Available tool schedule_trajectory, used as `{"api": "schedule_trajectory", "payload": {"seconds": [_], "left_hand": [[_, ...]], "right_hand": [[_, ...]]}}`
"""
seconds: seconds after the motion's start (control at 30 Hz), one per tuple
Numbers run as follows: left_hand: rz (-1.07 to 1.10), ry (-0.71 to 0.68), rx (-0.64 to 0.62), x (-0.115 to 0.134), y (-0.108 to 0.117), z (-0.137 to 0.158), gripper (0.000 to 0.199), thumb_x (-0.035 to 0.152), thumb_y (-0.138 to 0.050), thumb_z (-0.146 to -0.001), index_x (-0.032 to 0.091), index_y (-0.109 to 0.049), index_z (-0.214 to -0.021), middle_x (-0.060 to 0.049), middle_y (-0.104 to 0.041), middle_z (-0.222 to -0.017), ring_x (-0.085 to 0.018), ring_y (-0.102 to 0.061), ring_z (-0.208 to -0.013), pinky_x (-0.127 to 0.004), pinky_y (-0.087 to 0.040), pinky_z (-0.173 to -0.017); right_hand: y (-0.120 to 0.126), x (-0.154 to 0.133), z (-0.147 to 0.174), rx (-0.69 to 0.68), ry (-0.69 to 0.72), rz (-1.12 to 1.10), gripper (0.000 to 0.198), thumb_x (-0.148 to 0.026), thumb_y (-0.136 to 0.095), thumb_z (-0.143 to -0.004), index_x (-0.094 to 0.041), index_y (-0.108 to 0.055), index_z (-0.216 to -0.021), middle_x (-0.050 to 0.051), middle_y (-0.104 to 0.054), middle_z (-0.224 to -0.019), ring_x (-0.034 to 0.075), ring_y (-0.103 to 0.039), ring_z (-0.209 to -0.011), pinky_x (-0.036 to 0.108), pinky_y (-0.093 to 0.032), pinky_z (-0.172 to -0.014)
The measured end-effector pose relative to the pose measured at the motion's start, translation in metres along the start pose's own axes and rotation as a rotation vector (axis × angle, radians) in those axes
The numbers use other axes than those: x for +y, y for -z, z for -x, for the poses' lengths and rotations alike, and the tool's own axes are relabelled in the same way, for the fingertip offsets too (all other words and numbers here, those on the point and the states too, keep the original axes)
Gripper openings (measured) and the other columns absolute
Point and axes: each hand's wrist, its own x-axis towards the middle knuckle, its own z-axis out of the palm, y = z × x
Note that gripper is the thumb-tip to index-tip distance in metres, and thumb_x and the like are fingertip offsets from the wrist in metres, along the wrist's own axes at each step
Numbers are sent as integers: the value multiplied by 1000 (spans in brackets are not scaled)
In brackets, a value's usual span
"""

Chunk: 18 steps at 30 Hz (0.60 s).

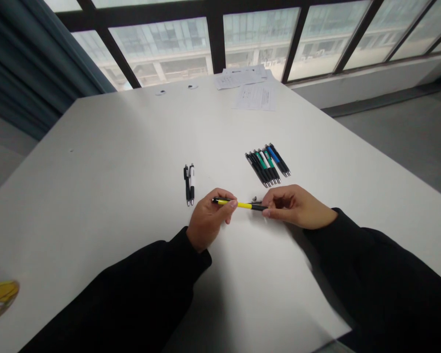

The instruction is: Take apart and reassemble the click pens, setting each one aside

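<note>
A yellow and black pen (244,205) is held level above the table between my two hands. My left hand (211,215) is closed on its clip end, thumb and fingers pinching the barrel. With thumb and fingertips, my right hand (294,206) grips the other end, by the black section; the very tip is hidden. Just behind the pen, close to my right fingers, lie small metal-looking pieces (255,199), too small to make out fully. Beyond my left hand, a black pen (187,185) and a white and black pen (191,184) lie side by side.
Past my right hand lies a row of several pens (266,165) in black, green, white and blue. Printed papers (255,95) rest at the table's far end by the window. A colourful yellow object (0,299) shows at the left edge of the white table (113,206).
</note>
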Motion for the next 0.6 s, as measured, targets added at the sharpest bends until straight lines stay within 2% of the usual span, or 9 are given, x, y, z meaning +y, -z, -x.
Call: {"api": "schedule_trajectory", "payload": {"seconds": [0.13,0.3,0.4,0.6], "left_hand": [[-393,-238,-22,0,8,-2,11,27,-77,-80,18,-75,-85,-5,-68,-83,-16,-62,-75,-27,-48,-66],[-644,-487,-113,-8,9,-2,12,17,-75,-79,17,-77,-91,-7,-73,-88,-18,-66,-82,-31,-53,-77],[-731,-538,-124,-11,8,-1,19,12,-71,-80,15,-74,-98,-7,-75,-90,-19,-67,-84,-32,-54,-80],[-830,-530,-119,-10,8,-1,6,17,-71,-85,19,-75,-89,-4,-75,-88,-18,-66,-86,-33,-52,-83]], "right_hand": [[12,-4,3,-104,-39,242,27,-39,-70,-85,-17,-60,-73,-4,-50,-65,10,-42,-59,25,-33,-56],[26,-5,6,-54,-103,432,29,-44,-71,-82,-18,-61,-74,-4,-52,-62,10,-40,-56,26,-29,-54],[29,-1,5,-50,-105,515,25,-42,-70,-82,-18,-64,-77,-4,-55,-60,11,-41,-53,26,-28,-54],[28,1,4,-36,-84,602,27,-45,-71,-82,-18,-66,-81,-3,-55,-58,11,-42,-52,26,-28,-53]]}}
